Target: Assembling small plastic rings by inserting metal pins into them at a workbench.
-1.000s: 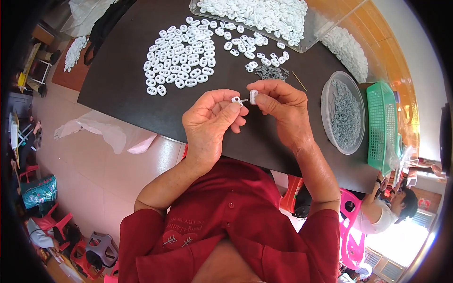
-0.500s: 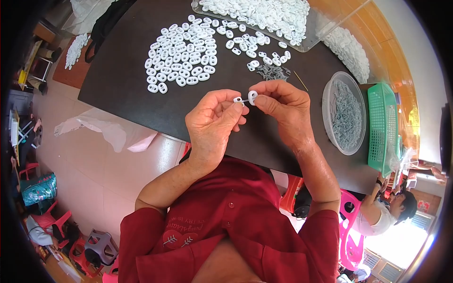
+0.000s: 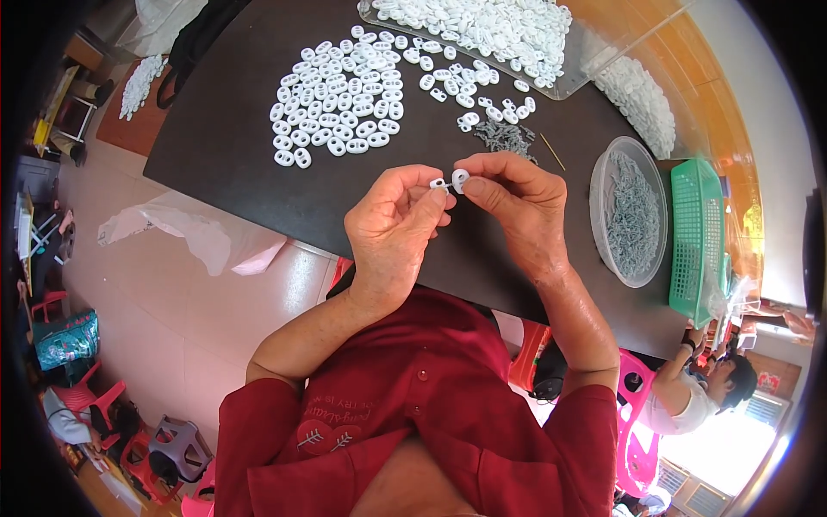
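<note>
Two small glossy white plastic ovals [image 3: 451, 182] pinched between both hands [image 3: 457, 220].

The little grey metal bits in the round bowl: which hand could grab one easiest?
Probably the right hand. The round clear bowl of small grey metal pieces sits on its side of the dark table. The left hand is farther off, pinching a small white plastic piece.

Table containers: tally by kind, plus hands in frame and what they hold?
Round clear bowl of grey metal parts: 1
Green mesh basket: 1
Clear flat tray of white plastic pieces: 1
Containers total: 3
Wearer's hands: 2. The left hand and right hand pinch small white pieces between them.
</note>
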`<move>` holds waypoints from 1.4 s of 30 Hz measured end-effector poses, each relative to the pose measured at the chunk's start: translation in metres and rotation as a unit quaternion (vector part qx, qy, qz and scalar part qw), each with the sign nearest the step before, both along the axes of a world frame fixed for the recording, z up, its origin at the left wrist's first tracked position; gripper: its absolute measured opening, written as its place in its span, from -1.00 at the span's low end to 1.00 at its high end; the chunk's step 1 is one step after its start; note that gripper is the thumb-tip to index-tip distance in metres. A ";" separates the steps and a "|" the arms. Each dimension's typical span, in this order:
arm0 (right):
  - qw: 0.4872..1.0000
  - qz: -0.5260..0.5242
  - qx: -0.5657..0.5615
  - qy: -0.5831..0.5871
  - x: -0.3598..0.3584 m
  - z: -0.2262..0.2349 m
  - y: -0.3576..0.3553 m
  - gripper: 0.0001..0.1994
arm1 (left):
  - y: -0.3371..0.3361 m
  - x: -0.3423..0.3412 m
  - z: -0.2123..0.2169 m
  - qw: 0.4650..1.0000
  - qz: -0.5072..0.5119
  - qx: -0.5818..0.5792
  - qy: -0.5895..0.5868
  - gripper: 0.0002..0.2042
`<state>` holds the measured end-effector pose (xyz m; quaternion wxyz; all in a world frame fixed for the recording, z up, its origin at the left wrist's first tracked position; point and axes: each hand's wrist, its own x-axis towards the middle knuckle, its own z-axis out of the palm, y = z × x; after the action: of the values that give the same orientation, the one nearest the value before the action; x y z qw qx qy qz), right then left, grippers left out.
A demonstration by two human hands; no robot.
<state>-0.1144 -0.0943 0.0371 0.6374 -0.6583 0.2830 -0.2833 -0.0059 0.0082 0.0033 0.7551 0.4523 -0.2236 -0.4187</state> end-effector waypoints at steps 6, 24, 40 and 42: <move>0.998 -0.021 -0.053 0.012 0.001 -0.002 0.003 -0.85 | -0.002 -0.002 -0.001 1.000 0.011 -0.005 -0.023 -0.85; 0.999 -0.031 -0.044 -0.002 -0.002 -0.009 0.006 -0.86 | -0.005 -0.003 -0.001 0.999 -0.028 0.005 -0.042 -0.79; 0.979 -0.044 -0.199 0.030 -0.005 -0.011 0.011 -0.83 | -0.006 0.000 0.000 0.999 -0.046 -0.013 -0.006 -0.75; 0.982 -0.052 -0.180 0.031 -0.006 -0.010 0.010 -0.84 | -0.006 0.001 0.001 0.999 -0.050 -0.008 -0.003 -0.75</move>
<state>-0.1201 -0.0840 0.0267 0.4835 -0.7552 0.2807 -0.3423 -0.0051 0.0026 0.0039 0.7361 0.4357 -0.2514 -0.4528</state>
